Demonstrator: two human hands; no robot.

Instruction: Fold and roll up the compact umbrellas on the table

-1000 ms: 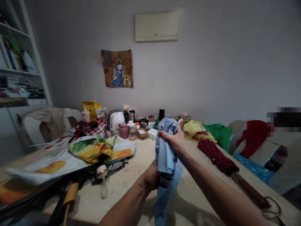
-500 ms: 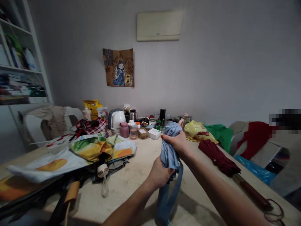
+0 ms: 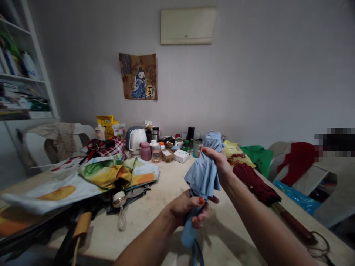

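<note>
- The light-blue fabric folding umbrella (image 3: 203, 175) is held in the air above the pale tabletop (image 3: 155, 218), to the right of the white electric kettle (image 3: 135, 139) and nearer the camera than it. It is roughly upright and leans a little to the right at the top.
- The right hand (image 3: 219, 162) is closed round the top of the bunched canopy. Its fingers (image 3: 210, 152) wrap over the cloth near the tip.
- The left hand (image 3: 186, 208) is closed round the lower end. The thumb presses on the loose hem and the handle is mostly hidden in the palm.
- The work looks like gathering the canopy tight round the shaft. For that, the lower hand would best stay firm as the anchor while the upper hand turns the cloth one way only, so the folds lie flat and do not bunch.
- A blue strap (image 3: 197, 255) dangles below the left hand. Keeping it free of the folds would leave it ready for wrapping.
- The dark red rolled umbrella (image 3: 256, 184) lies on the tabletop far to the right of the kettle, close beside the right forearm. An elbow swing could knock it.
</note>
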